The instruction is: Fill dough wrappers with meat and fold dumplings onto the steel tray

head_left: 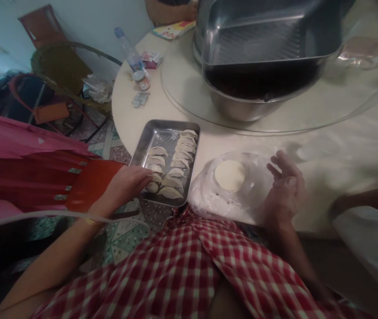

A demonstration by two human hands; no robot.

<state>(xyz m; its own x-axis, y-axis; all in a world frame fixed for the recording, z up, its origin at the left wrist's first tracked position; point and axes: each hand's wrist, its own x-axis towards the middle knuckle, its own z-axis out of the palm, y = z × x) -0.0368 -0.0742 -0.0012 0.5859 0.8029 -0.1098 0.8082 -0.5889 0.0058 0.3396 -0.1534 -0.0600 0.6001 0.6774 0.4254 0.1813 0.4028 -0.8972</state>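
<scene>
A metal tray [194, 166] holds several folded dumplings [182, 156] in two rows. My left hand [135, 178] reaches over the tray's left rim, its fingers closed on a dumpling [156, 177] at the near end of the left row. To the right of the tray, a round dough wrapper [230, 175] lies flat on a sheet of clear plastic [209, 195]. My right hand [285, 190] hovers beside that plastic, palm turned inward, fingers loosely curved and apart, with nothing visible in it.
On the glass turntable [189, 106] stands a large metal bowl [242, 108] with a dark filling and a deep metal pan [255, 42] resting on top. A bottle [129, 51] and a small jar [141, 80] stand at the left. Another person's arm [368, 200] is at right.
</scene>
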